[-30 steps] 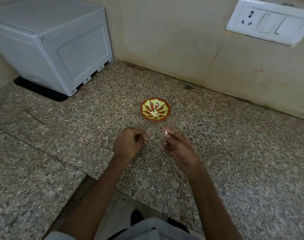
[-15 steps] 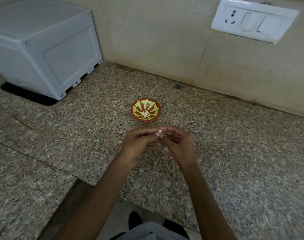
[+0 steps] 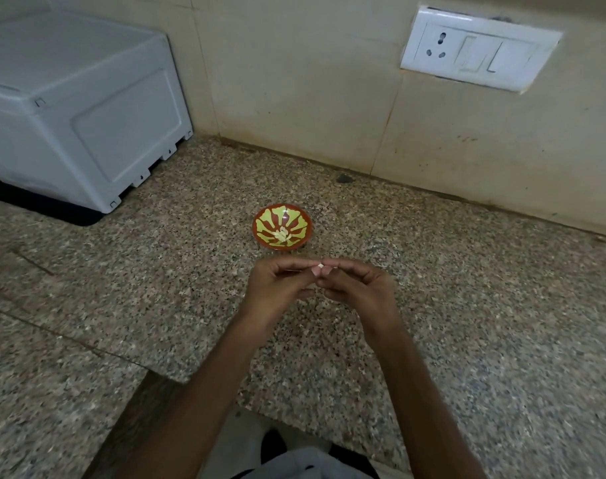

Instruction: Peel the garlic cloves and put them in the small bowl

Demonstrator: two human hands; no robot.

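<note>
A small red bowl [image 3: 296, 214] with a yellow-green pattern stands on the speckled granite counter, and a few pale peeled garlic cloves [image 3: 282, 234] lie in its middle. Just in front of the bowl my two hands meet above the counter. My left hand [image 3: 277, 288] and my right hand [image 3: 358, 288] both pinch one small pale garlic clove [image 3: 320, 266] between their fingertips. Most of the clove is hidden by the fingers.
A white plastic box [image 3: 80, 108] on a black mat stands at the back left. A tiled wall with a white switch and socket plate [image 3: 477, 51] closes the back. A small dark speck [image 3: 344, 178] lies by the wall. The counter's front edge is near my body.
One second ago my hands were apart, with the clove in the right fingertips. They have come together, and both now pinch the clove.
</note>
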